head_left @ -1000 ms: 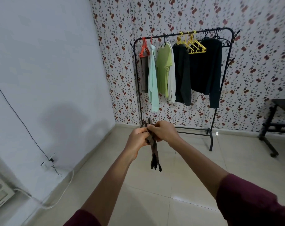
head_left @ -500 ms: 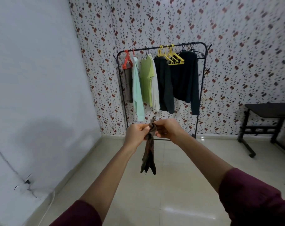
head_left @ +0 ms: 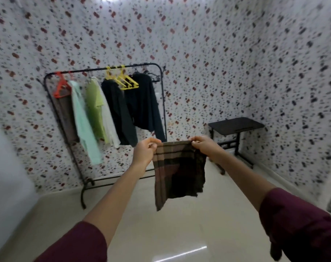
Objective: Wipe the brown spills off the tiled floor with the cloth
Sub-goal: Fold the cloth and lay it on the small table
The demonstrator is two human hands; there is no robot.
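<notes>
A dark brown checked cloth [head_left: 177,171] hangs spread out in the air in front of me. My left hand [head_left: 144,152] pinches its upper left corner and my right hand [head_left: 205,146] pinches its upper right corner. Both arms are stretched forward at about chest height. The cream tiled floor [head_left: 179,229] lies below the cloth. No brown spills show on the part of the floor that I see.
A black clothes rack [head_left: 104,118] with several hanging garments and coloured hangers stands against the patterned wall at the left. A small black table [head_left: 236,127] sits in the right corner. Patterned walls close the room ahead and at the right.
My hands have pulled apart and the bunched cloth has opened into a flat hanging sheet. My view has swung to the right and tilted up, bringing the black table further in.
</notes>
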